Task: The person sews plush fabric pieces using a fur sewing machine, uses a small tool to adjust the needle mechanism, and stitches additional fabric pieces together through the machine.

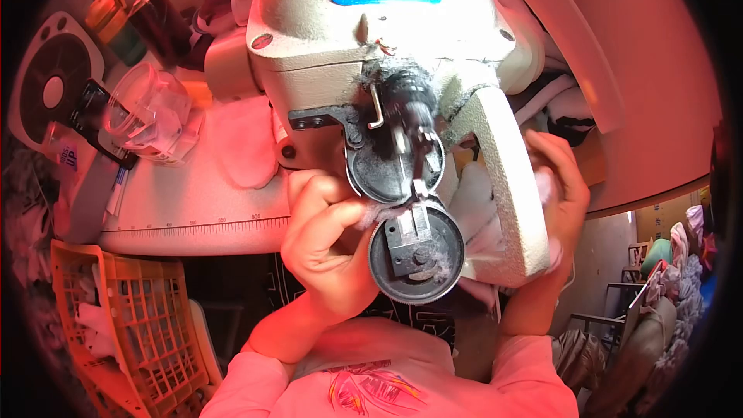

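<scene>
In front of me stands a cream sewing machine with two dark round feed discs, an upper disc and a lower disc dusted with lint. My left hand is closed at the left of the discs, its fingertips pinching a wisp of pale fluffy fabric beside where they meet. Pale fabric shows behind the machine's curved arm. On the far side of that arm, my right hand has its fingers bent around the fabric, partly hidden.
At left, a clear plastic cup, a phone and a small fan sit on the table. A ruler scale runs along its front edge. Below is an orange crate holding pale cloth. Piled textiles lie at right.
</scene>
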{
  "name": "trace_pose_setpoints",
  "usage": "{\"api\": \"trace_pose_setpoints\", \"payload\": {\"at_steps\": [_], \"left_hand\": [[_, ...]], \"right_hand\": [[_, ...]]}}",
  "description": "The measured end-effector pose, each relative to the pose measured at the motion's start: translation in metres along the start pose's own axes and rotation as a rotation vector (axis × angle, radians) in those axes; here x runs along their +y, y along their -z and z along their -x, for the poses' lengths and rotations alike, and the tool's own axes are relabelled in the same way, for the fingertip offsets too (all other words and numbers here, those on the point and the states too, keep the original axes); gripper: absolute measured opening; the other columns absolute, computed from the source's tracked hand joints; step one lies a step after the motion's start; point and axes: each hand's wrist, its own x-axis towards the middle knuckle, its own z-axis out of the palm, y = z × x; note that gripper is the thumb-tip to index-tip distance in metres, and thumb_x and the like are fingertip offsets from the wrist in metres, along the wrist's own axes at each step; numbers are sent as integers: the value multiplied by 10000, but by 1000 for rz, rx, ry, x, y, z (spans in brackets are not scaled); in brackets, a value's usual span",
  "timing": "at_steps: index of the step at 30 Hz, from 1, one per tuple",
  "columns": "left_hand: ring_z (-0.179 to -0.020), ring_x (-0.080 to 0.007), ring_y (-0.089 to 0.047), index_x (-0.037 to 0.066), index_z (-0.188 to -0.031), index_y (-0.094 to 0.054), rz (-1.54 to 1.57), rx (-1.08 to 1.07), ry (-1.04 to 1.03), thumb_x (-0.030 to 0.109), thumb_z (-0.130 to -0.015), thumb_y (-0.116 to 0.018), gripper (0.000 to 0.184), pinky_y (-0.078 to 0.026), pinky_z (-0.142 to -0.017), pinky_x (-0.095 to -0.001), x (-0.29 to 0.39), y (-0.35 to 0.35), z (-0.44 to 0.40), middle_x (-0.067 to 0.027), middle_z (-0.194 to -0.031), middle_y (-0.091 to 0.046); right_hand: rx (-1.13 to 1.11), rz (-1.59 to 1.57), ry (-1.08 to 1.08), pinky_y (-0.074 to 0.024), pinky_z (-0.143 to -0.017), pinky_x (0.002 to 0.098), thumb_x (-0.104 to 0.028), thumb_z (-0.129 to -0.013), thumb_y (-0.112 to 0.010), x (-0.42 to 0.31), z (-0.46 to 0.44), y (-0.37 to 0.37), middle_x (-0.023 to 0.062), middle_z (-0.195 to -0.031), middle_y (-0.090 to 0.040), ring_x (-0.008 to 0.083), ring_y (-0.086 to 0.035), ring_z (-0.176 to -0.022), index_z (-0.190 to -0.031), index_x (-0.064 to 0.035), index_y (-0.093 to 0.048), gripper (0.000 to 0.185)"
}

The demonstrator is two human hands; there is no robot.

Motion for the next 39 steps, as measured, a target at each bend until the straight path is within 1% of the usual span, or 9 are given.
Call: {"api": "trace_pose_setpoints", "payload": {"at_steps": [3, 10, 16, 18, 26, 30, 34, 36, 39], "left_hand": [[-724, -205, -425, -3, -745, -646, -49, 17, -49, -11, -626, -736, 150, -347, -619, -291, 1, -3, -2, -33, -706, -508], [-756, -245, -466, 7, -770, -648, -126, -27, -14, 3, -612, -746, 185, -382, -667, -300, 1, 3, 1, -50, -729, -529], [-789, -238, -482, 5, -778, -633, -347, -46, -49, -36, -607, -723, 198, -400, -689, -307, 23, 17, -8, -55, -758, -530], [-805, -216, -479, -12, -766, -616, -408, -64, -72, -37, -629, -704, 165, -391, -691, -288, 27, 17, -10, -56, -763, -520], [-753, -252, -487, 16, -793, -643, -436, -43, -82, -20, -591, -742, 228, -413, -661, -326, 25, 14, -8, -60, -753, -544], [-751, -256, -495, 8, -793, -635, -402, -21, -63, -14, -604, -739, 217, -418, -662, -328, 22, 11, -5, -70, -752, -539], [-754, -272, -512, -5, -808, -628, -376, -6, -44, -28, -601, -729, 232, -429, -674, -337, 24, 10, -3, -86, -761, -537], [-754, -279, -517, -11, -812, -624, -367, 3, -32, -36, -597, -725, 239, -432, -678, -341, 25, 9, -2, -92, -764, -537], [-744, -139, -476, -35, -799, -602, -284, 23, -9, -73, -613, -727, 227, -360, -613, -213, 25, 6, 1, -39, -798, -499]], "right_hand": [[-200, 40, 75, -468, -814, 324, -147, -879, -521, -21, 13, 3, 157, -994, -632, 250, -598, -925, -985, 47, -666, 265], [-575, -116, 153, -501, -832, 331, -52, -762, -708, -8, 23, -36, 173, -1086, -638, 262, -636, -950, -1124, 50, -621, 387], [-547, -288, -216, -486, -836, 277, 43, -762, -688, -16, 49, -66, 91, -1016, -635, 161, -608, -949, -1130, 30, -591, 381], [-546, -422, -377, -479, -865, 308, -113, -753, -755, -11, 61, -67, 73, -1061, -607, 174, -596, -984, -1150, -33, -556, 451], [-162, -521, -131, -461, -878, 295, -69, -723, -763, -14, 82, -78, 85, -1188, -530, 155, -553, -1053, -1302, -7, -419, 676], [-12, 156, 199, -441, -924, 326, -142, -690, -762, -2, 96, -58, 159, -1271, -453, 217, -514, -1136, -1360, 0, -321, 815], [-156, -272, 48, -436, -939, 355, -103, -723, -704, -6, 87, -65, 176, -1239, -477, 249, -531, -1099, -1313, 5, -400, 672], [-216, -206, 150, -437, -910, 368, -279, -739, -747, 1, 81, -69, 155, -1168, -546, 242, -520, -1113, -1222, 27, -480, 632], [-342, -86, 326, -460, -842, 328, -213, -740, -739, -2, 60, -66, 143, -1082, -587, 214, -561, -1024, -1131, 22, -546, 495]]}}
